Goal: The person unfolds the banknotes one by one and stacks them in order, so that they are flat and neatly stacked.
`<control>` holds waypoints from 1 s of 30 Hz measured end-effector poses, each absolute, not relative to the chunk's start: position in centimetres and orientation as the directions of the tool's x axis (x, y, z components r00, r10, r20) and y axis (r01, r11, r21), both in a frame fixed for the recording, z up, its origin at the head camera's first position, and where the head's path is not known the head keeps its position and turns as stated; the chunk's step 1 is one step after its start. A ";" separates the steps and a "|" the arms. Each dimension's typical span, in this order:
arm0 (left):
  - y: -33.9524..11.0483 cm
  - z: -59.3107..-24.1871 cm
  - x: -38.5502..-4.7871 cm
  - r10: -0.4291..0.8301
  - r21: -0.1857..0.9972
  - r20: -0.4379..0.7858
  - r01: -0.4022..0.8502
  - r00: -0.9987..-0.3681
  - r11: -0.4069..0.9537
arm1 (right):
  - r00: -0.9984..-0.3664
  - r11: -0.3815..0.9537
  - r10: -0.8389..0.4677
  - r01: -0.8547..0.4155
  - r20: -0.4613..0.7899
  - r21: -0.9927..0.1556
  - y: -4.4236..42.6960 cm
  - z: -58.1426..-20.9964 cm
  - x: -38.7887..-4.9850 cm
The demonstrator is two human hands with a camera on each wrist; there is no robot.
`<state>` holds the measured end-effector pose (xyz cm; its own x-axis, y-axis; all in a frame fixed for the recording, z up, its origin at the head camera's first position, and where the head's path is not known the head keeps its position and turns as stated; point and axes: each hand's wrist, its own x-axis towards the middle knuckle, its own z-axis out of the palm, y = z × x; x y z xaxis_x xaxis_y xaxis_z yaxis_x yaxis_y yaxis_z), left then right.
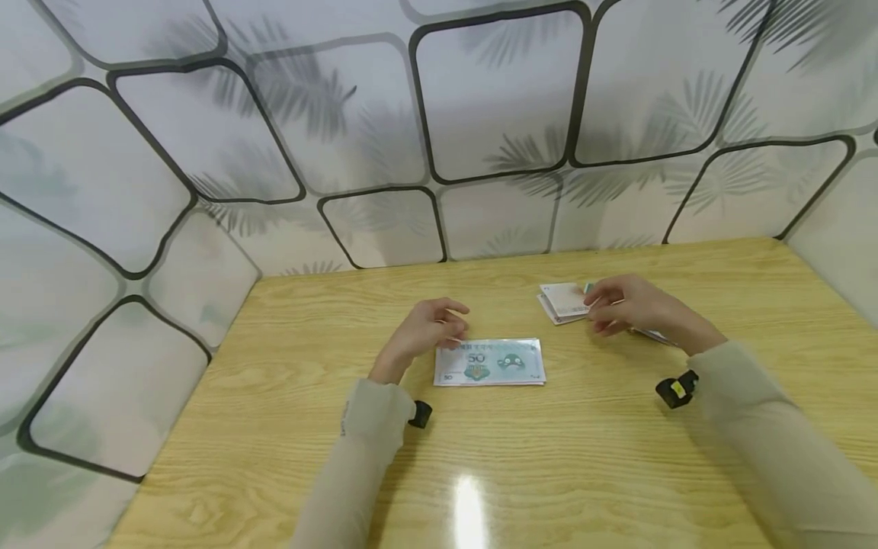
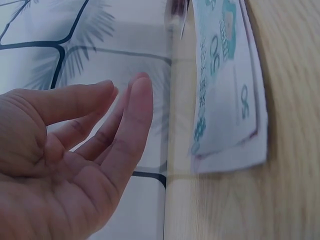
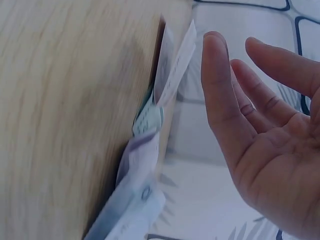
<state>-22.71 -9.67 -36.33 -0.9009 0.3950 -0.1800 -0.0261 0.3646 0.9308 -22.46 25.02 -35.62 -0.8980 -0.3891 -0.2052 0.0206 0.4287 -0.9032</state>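
Observation:
A small stack of green 50 play banknotes [image 1: 489, 362] lies flat on the table, face up; in the left wrist view the stacked banknotes [image 2: 230, 85] show at least two layers. My left hand [image 1: 430, 326] hovers by the stack's upper left corner, fingers loosely bent, holding nothing. My right hand [image 1: 634, 305] is above several folded banknotes [image 1: 566, 300] at the back right and partly hides them. In the right wrist view these folded notes [image 3: 145, 155] stand in a row, pinkish and green. My right hand's fingers [image 3: 217, 80] are apart from them, with nothing between.
The wooden table [image 1: 549, 465] runs back to a patterned curtain-like wall [image 1: 501, 91] with dark outlines and leaf prints. A similar panel [image 1: 82, 366] stands along the left edge. Light reflects off the table near the front.

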 end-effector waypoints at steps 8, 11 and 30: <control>-8.2 -36.4 -23.0 0.438 0.949 -0.174 -0.031 -0.882 0.314 | -0.910 0.463 -0.360 0.016 -0.205 -0.886 26.3 -35.6 -22.5; -7.7 -36.5 -23.1 0.447 0.951 -0.177 -0.036 -0.877 0.306 | -0.913 0.473 -0.352 0.016 -0.206 -0.881 26.6 -35.6 -22.5; -4.8 -37.0 -24.0 0.403 0.963 -0.223 -0.138 -0.887 0.229 | -0.933 0.498 -0.296 0.032 -0.205 -0.867 26.3 -35.6 -23.5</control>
